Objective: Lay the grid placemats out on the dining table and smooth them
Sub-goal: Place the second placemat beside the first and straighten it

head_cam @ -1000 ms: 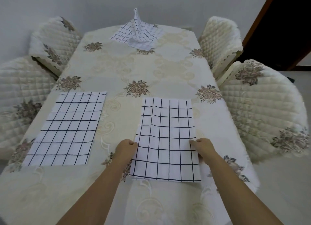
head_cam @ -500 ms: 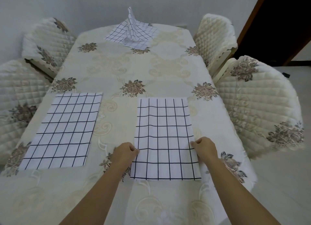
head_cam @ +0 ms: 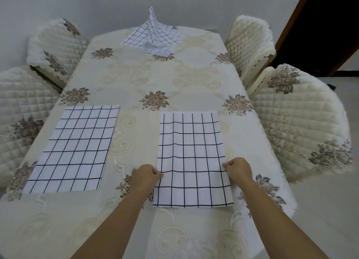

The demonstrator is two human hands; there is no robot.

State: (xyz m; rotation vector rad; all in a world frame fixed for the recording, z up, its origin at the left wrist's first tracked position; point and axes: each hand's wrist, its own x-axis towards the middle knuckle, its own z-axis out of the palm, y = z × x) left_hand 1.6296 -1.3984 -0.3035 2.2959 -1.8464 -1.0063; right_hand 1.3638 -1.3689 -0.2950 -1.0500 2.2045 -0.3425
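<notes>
Pinching the near placemat by its two long edges: with the left hand on the left edge and the right hand on the right edge, both with fingers curled tight onto the cloth, both a little up from the near corners. Reaching in with bare forearms from the bottom of the view.

Lying lengthwise on the right half of the dining table, close to its near end, with a short edge turned toward the camera. Flat for the most part, though with grid lines wavering slightly across the middle and between the two hands.

Sharing the table with a left placemat, spread flat on the left half, well apart from the held one and touched by neither hand. Farther off, at the far end of the table, a far placemat — crumpled, with a peak of cloth standing up from its middle.

Covered throughout by a cream cloth with pale scrolls and brown flower motifs.

Flanked by four quilted cream seats: a far left chair, a near left chair, a far right chair and a near right chair — all drawn up close to the table's sides. Backed by a pale wall, with a dark doorway and its brown frame at the upper right.
</notes>
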